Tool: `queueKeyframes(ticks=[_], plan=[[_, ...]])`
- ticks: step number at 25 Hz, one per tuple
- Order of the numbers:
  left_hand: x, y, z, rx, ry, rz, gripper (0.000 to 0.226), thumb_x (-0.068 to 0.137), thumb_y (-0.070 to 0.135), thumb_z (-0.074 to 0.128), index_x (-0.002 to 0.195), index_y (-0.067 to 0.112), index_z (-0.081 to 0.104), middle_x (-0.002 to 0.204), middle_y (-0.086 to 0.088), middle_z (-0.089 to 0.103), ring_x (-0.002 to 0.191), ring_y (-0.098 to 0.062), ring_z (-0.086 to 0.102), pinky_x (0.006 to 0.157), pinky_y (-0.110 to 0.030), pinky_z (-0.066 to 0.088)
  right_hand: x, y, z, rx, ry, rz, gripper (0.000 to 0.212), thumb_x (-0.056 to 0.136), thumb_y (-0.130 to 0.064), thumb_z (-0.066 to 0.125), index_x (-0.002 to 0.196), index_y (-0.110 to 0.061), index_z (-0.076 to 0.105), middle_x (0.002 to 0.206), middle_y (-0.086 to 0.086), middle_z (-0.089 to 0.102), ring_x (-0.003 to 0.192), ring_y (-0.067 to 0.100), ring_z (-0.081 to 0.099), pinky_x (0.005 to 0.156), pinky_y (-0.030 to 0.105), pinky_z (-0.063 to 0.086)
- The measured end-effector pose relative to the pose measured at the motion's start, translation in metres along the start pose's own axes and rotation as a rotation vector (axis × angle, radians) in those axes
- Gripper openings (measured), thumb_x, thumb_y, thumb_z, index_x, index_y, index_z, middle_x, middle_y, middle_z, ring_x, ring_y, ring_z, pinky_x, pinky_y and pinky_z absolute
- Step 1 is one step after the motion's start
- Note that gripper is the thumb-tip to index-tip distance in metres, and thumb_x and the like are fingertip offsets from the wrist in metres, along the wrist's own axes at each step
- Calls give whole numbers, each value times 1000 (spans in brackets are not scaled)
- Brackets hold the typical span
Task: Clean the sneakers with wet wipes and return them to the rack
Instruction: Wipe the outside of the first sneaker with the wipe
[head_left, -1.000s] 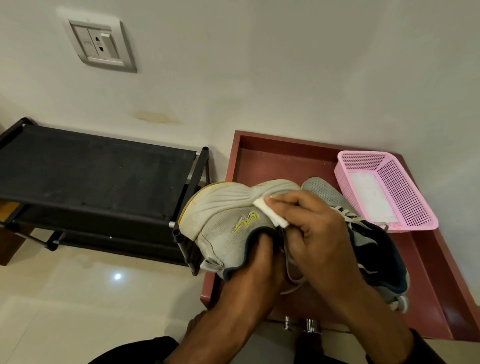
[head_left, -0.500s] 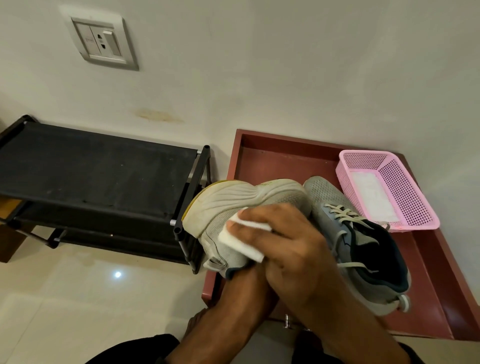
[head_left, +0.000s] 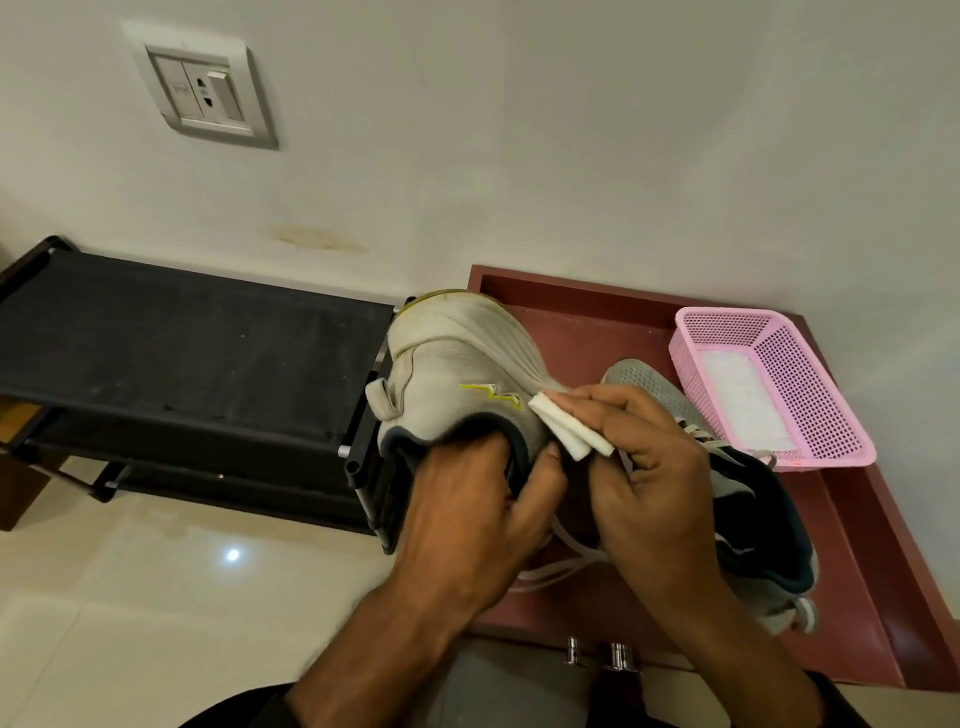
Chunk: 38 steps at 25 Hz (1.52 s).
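The left hand (head_left: 470, 514) grips a grey sneaker (head_left: 457, 374), its fingers tucked into the shoe's opening and curled round the collar, so the shoe is held up with its heel toward the rack (head_left: 197, 353) and its worn white sole turned up and away. The right hand (head_left: 654, 467) pinches a folded white wipe (head_left: 569, 428) between thumb and fingers and presses it on the shoe's side, just right of the yellow zigzag logo (head_left: 491, 395) and just above the left hand's grip. White laces (head_left: 556, 561) hang down below both hands.

Behind the right hand, the second sneaker (head_left: 748, 499) lies on the red-brown cabinet top (head_left: 852, 561), toe pointing to the wall, partly hidden by the wrist. Right of that hand, near the wall, a pink basket (head_left: 810, 395) sits on the same top with something white lying flat inside. The black rack stands left of the held shoe, almost touching its heel. A wall socket (head_left: 200, 88) is mounted high above the rack.
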<state>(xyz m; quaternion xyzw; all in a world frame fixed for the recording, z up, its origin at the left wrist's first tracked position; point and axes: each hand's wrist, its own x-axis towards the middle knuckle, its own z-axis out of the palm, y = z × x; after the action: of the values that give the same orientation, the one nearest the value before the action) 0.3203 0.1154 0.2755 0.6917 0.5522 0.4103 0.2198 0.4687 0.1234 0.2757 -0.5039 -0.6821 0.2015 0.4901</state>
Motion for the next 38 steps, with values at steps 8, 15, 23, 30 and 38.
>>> queueKeyframes(ticks=[8, 15, 23, 30, 38], plan=[[1, 5, -2, -89, 0, -64, 33, 84, 55, 53, 84, 22, 54, 67, 8, 61, 62, -9, 59, 56, -35, 50, -2, 1, 0, 30, 4, 35, 54, 79, 23, 58, 114, -15, 74, 107, -7, 69, 105, 13, 66, 88, 20, 51], [12, 4, -8, -304, 31, -123, 27, 90, 50, 57, 99, 26, 52, 69, 7, 65, 55, -20, 61, 52, -46, 52, -6, 1, 2, 34, 12, 41, 55, 80, 22, 57, 116, -16, 73, 107, -7, 67, 106, 13, 65, 87, 21, 52], [22, 17, -24, -710, -6, 25, 45, 85, -12, 65, 118, 16, 51, 107, 4, 69, 105, -17, 68, 86, -27, 55, -15, -4, 4, 90, 61, -1, 52, 78, 23, 59, 113, -13, 74, 108, -5, 70, 107, 11, 66, 90, 20, 50], [25, 29, -27, -859, 28, -30, 33, 88, -6, 62, 118, 7, 56, 104, 3, 72, 102, -15, 69, 85, -24, 55, -21, -25, -3, 279, 99, 108, 40, 86, 11, 67, 110, -20, 74, 103, -4, 73, 100, 16, 70, 83, 23, 54], [16, 47, -35, -959, 16, -137, 29, 90, 1, 63, 119, 7, 61, 108, -5, 74, 103, -18, 71, 86, -25, 56, -26, -63, -13, 284, 194, 115, 30, 87, -20, 68, 106, -42, 73, 101, -14, 73, 98, 4, 69, 80, 10, 51]])
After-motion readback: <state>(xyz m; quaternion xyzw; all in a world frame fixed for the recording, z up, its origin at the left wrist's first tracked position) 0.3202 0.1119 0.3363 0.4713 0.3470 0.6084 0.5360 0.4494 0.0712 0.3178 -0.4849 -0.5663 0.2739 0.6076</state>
